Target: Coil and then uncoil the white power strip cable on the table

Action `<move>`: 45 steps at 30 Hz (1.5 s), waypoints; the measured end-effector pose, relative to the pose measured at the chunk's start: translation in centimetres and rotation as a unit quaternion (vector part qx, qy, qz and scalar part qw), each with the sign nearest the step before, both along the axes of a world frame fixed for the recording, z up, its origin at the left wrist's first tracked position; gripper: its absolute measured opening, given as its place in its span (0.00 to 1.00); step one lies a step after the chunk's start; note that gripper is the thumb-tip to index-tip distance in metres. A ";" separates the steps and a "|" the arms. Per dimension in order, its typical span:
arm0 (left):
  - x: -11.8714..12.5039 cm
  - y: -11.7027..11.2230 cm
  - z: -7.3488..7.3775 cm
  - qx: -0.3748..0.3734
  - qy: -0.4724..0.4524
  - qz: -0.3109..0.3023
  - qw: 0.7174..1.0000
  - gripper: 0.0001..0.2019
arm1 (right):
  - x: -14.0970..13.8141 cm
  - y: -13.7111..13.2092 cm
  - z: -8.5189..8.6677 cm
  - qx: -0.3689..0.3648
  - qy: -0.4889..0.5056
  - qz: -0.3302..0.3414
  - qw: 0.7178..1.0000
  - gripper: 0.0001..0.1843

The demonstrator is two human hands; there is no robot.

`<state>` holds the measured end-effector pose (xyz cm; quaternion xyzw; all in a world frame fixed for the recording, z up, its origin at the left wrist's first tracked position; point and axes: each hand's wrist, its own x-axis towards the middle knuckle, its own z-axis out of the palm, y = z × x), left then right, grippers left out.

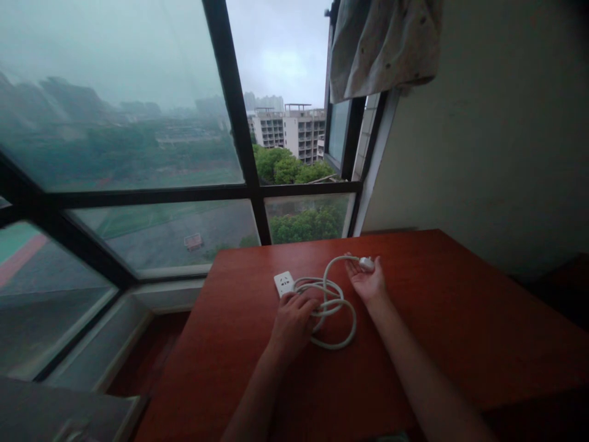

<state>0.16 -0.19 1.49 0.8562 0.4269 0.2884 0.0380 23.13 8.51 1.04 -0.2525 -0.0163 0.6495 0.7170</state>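
A white extension cord lies on the reddish-brown table, its cable (343,345) looped loosely between my two hands. At its left end is a white socket block (284,282), face up, with its holes showing. My left hand (293,316) is just below the block, fingers curled over the cable's loops; the fingertips are partly hidden. Palm upward, my right hand (367,282) holds the white plug (367,264) between the thumb and fingers. From the plug, the cable arcs left and down into the loops.
The table (396,368) reaches toward a dark-framed window (156,195), with one pane open at the back. A patterned curtain (386,46) hangs at upper right beside a plain wall (478,141). Left of the table are a low ledge (165,299) and the floor.
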 end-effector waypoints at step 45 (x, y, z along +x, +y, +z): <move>-0.5 0.2 0.7 0.080 -0.095 0.071 0.990 0.09 | 2.0 -2.7 7.3 0.269 -0.769 0.219 0.537 0.07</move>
